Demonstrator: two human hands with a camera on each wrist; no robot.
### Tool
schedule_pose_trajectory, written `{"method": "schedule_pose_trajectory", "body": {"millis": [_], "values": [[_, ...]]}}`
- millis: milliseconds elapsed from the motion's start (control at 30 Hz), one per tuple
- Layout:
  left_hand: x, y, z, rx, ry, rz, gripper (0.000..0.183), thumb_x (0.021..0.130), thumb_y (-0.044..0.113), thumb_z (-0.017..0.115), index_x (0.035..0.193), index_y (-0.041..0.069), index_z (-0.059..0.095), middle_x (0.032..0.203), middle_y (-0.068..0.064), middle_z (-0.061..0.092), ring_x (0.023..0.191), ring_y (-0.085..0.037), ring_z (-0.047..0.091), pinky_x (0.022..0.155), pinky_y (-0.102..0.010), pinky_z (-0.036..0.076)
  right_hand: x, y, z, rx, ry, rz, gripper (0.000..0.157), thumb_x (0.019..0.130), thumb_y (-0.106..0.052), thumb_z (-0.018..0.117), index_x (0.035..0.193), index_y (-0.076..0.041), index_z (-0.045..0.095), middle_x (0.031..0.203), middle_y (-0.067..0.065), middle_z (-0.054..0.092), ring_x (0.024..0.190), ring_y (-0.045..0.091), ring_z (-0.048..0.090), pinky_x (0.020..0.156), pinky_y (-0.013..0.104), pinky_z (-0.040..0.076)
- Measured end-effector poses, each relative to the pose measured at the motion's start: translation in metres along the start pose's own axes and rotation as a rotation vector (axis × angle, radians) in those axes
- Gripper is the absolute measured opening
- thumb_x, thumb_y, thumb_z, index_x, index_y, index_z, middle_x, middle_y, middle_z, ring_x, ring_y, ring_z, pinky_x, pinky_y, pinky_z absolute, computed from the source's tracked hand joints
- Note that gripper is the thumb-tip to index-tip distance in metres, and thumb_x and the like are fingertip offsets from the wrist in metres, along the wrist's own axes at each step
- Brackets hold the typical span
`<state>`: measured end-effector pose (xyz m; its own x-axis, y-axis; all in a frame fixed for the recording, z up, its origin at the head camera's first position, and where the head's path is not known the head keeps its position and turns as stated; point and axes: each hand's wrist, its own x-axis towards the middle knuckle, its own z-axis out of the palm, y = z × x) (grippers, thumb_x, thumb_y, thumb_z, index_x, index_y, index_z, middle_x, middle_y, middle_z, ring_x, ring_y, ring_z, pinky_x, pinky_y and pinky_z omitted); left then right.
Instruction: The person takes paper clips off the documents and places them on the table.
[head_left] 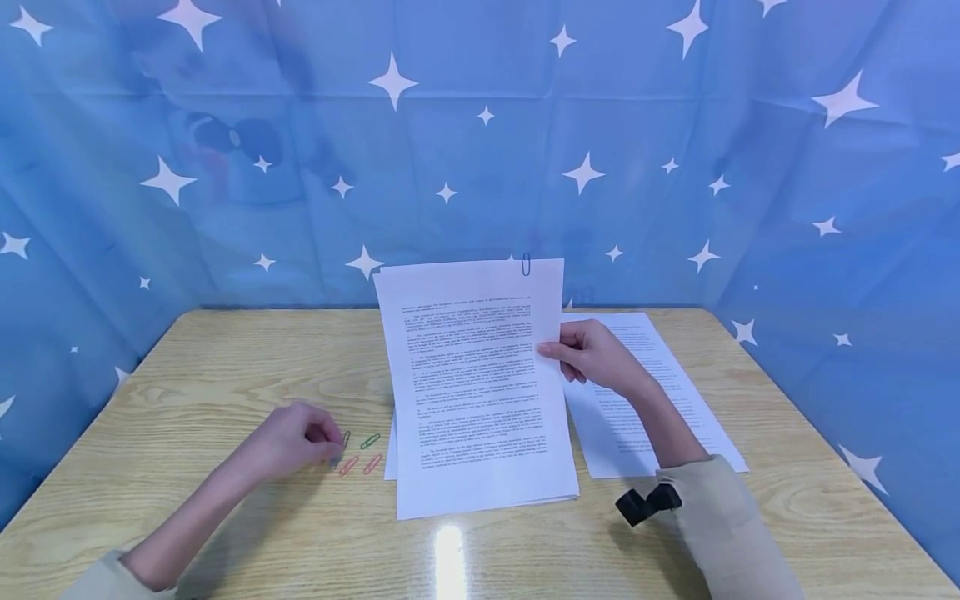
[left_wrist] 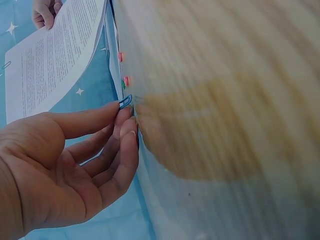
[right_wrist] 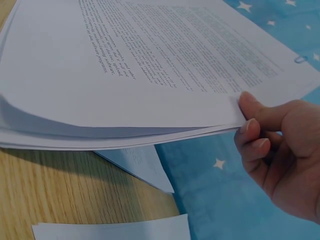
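My right hand (head_left: 600, 358) holds a sheaf of printed sheets (head_left: 480, 392) by its right edge, thumb in front and fingers behind. The sheaf is raised and tilted toward me over the table; in the right wrist view its layered sheets (right_wrist: 150, 100) fan apart slightly along the lower edge. A blue paper clip (head_left: 527, 265) sits on the top edge near the right corner. At the left, my left hand (head_left: 296, 440) pinches another blue paper clip (left_wrist: 125, 102) between thumb and forefinger, low over the tabletop. Beside its fingertips lie a green paper clip (head_left: 370, 442) and pink paper clips (head_left: 372, 464).
More printed paper (head_left: 660, 400) lies on the wooden table (head_left: 225, 358) behind my right hand. Another sheet's edge (head_left: 391, 454) shows under the raised sheaf at its left. A blue star-patterned curtain (head_left: 465, 150) hangs behind the table. A black fitting (head_left: 647, 505) is at my right cuff.
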<state>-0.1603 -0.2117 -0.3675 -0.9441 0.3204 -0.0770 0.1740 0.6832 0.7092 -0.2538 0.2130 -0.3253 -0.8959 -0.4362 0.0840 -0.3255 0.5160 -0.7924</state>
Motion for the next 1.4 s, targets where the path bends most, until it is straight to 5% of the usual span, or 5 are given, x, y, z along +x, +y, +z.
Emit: {"method": "schedule_pose_trajectory", "body": {"millis": [667, 867, 1100, 1400], "values": [[0.005, 0.004, -0.016, -0.02, 0.045, -0.027, 0.013, 0.092, 0.013, 0.071, 0.098, 0.001, 0.072, 0.083, -0.003, 0.065, 0.074, -0.018, 0.057, 0.064, -0.032, 0.048, 0.0, 0.001, 0.0, 0.006, 0.006, 0.0, 0.018, 0.1, -0.019, 0.066, 0.106, -0.003, 0.071, 0.059, 0.009, 0.053, 0.047, 0.02, 0.044, 0.044, 0.026, 0.027], [0.01, 0.009, -0.021, -0.032, 0.074, -0.032, 0.018, 0.095, 0.017, 0.069, 0.104, 0.0, 0.071, 0.086, -0.006, 0.066, 0.077, -0.021, 0.06, 0.067, -0.035, 0.05, 0.0, 0.001, 0.0, 0.006, 0.003, -0.002, 0.019, 0.1, -0.019, 0.065, 0.108, -0.004, 0.071, 0.06, 0.009, 0.054, 0.048, 0.029, 0.045, 0.043, 0.026, 0.028], [0.016, 0.019, -0.024, -0.061, 0.139, -0.017, 0.021, 0.098, 0.017, 0.066, 0.109, -0.001, 0.07, 0.092, -0.01, 0.068, 0.082, -0.026, 0.062, 0.068, -0.037, 0.051, 0.001, 0.002, 0.0, -0.003, 0.005, -0.007, 0.018, 0.101, -0.02, 0.065, 0.106, -0.004, 0.071, 0.059, 0.009, 0.053, 0.05, 0.037, 0.045, 0.044, 0.026, 0.029], [0.026, 0.036, -0.025, -0.088, 0.245, 0.025, 0.021, 0.101, 0.019, 0.063, 0.11, 0.001, 0.069, 0.09, -0.011, 0.068, 0.082, -0.028, 0.061, 0.069, -0.035, 0.051, 0.0, 0.003, 0.0, -0.006, 0.008, -0.002, 0.018, 0.101, -0.02, 0.064, 0.105, -0.004, 0.071, 0.058, 0.009, 0.053, 0.046, 0.019, 0.044, 0.044, 0.026, 0.028]]}}
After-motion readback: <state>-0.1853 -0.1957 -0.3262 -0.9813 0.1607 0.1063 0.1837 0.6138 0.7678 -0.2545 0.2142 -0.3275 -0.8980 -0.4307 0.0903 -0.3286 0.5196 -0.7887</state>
